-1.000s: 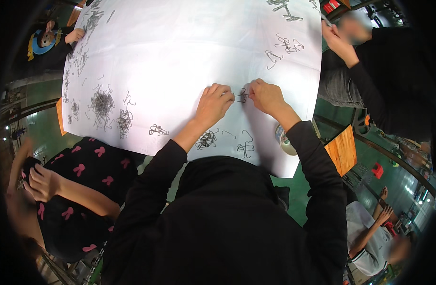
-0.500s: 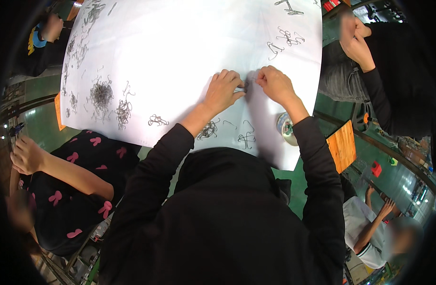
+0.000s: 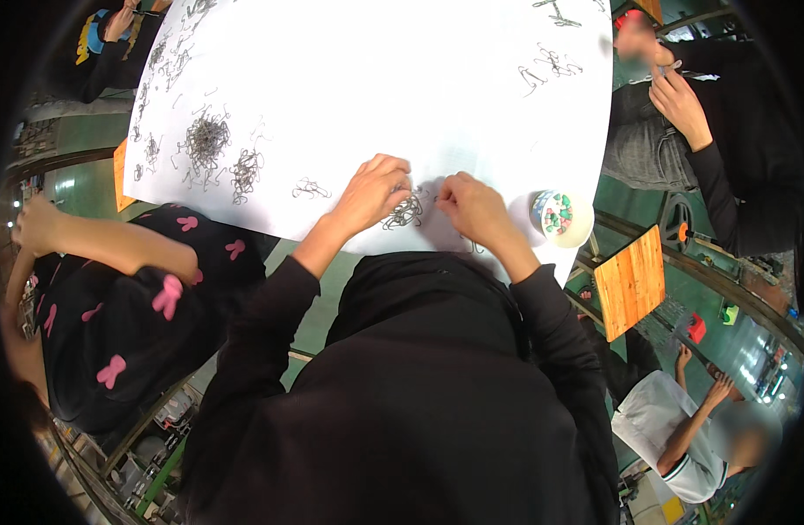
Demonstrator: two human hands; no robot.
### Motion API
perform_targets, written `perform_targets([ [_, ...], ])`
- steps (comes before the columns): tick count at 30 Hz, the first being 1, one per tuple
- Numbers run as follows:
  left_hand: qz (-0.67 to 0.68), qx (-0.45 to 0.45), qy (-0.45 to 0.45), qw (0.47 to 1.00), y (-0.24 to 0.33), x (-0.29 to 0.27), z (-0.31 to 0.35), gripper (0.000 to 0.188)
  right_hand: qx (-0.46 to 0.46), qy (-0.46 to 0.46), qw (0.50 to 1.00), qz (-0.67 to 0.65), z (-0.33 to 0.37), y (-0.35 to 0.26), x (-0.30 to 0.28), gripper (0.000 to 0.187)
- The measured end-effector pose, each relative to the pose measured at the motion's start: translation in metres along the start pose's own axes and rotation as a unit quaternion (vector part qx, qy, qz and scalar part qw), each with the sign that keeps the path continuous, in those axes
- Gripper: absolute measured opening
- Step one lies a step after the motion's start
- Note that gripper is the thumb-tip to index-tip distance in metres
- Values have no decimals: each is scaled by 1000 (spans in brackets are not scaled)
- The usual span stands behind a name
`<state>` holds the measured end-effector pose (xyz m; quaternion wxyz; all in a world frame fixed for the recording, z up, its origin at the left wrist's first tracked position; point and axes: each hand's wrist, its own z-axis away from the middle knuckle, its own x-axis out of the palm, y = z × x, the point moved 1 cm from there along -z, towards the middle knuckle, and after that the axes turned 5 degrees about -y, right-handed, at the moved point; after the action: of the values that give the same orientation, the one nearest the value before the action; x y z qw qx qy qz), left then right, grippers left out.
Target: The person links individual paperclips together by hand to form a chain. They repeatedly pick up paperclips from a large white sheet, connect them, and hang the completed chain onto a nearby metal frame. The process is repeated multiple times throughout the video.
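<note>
On the white table sheet (image 3: 349,87), my left hand (image 3: 371,194) is bent over a small pile of thin dark wire hooks (image 3: 403,213). Its fingertips and thumb curl together at the pile's upper edge, and what lies between them is too small to make out. Just right of that pile is my right hand (image 3: 476,208), its fingers drawn into a pinch with the tips turned away from view. Below it a few loose hooks (image 3: 473,246) show in part. A round tub (image 3: 580,220) with small pink, green and white pieces stands to its right.
More hook piles lie leftward, the biggest a dense tangle (image 3: 206,140); a small group (image 3: 311,187) is nearer. Other hooks (image 3: 555,63) lie far right. Co-workers sit around the table, one in a rabbit-patterned garment (image 3: 165,297) at left. A wooden stool (image 3: 631,282) stands at right.
Both hands have come nearer my body; the left is now over the near hook pile. The right has moved off the tub, which now shows fully. The view has shifted slightly.
</note>
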<state>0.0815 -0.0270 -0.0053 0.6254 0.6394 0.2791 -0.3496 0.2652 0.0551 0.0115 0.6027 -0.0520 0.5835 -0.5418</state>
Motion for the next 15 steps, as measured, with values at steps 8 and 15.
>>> perform_targets([
  [8, 80, -111, 143, 980, 0, 12, 62, 31, -11, 57, 996, 61, -4, -5, 33, 10],
  [15, 84, -103, 157, 979, 8, 29, 70, 38, 49, 21, 971, 233, 4, 12, 39, 18],
])
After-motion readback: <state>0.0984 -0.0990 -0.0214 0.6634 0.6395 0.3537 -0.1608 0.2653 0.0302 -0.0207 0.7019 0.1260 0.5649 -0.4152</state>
